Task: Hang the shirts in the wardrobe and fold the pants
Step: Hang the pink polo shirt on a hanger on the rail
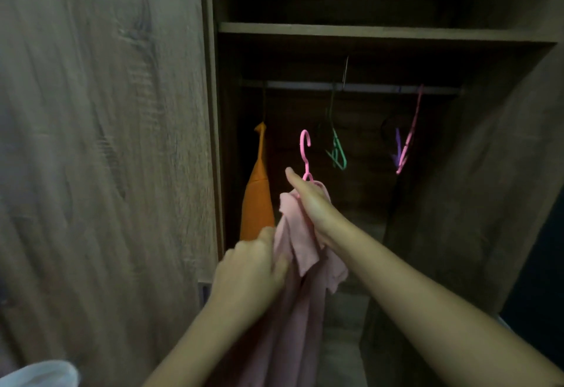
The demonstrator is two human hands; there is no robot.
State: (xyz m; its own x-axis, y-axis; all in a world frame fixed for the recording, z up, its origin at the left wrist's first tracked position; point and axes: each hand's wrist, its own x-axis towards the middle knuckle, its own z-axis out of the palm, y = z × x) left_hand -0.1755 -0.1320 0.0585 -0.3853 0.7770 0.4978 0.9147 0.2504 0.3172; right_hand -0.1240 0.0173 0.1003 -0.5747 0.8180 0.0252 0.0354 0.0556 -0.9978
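A pale pink shirt point(300, 252) hangs on a pink hanger point(305, 150) whose hook points up, below the metal rail point(351, 86) of the open wardrobe. My right hand point(311, 203) grips the shirt's collar and the hanger's neck. Lower down, my left hand point(253, 267) pinches the shirt's cloth at its left side. An orange shirt point(257, 200) hangs from the rail at the far left, just beside the pink one.
A green hanger point(337, 151) hangs at the rail's middle, a pink and a purple hanger point(407, 142) to the right. A shelf point(366, 31) runs above the rail. The wardrobe door point(100, 142) stands at the left, the side panel point(488, 173) at the right.
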